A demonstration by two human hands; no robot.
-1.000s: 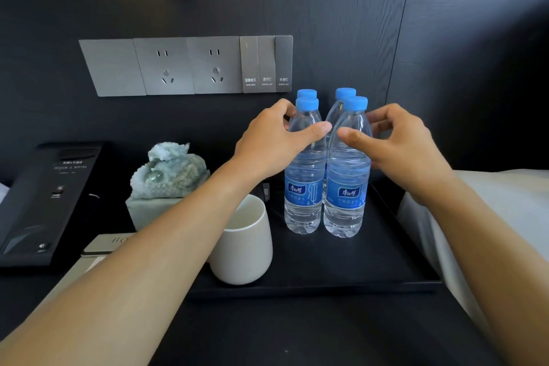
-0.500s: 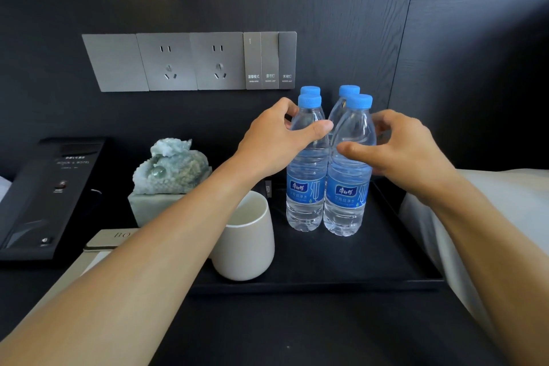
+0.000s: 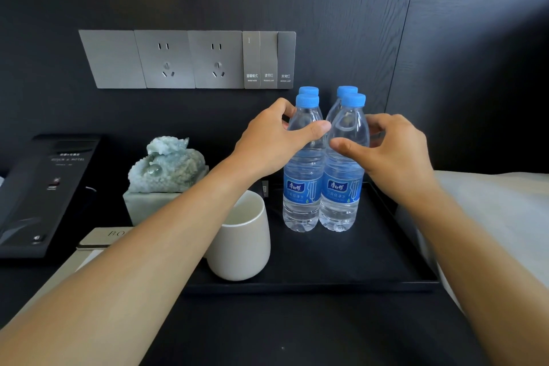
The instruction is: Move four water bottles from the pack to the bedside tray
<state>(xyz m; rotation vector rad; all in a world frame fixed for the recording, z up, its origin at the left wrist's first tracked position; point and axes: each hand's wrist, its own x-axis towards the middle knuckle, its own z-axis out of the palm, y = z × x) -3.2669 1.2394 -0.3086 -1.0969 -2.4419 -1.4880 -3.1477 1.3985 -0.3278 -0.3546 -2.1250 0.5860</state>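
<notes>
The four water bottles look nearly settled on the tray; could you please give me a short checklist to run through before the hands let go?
1. All four water bottles on the black tray: ok, four blue caps show, though the rear bases are hidden.
2. Bottles upright: ok.
3. Left hand grip: thumb and fingers wrap the front-left bottle's shoulder; ok.
4. Right hand grip: fingers curled loosely beside the front-right bottle, contact cannot tell.
5. White cup clear of the bottles: ok, a gap shows.
6. Rear bottles clear of the wall: cannot tell.
</notes>
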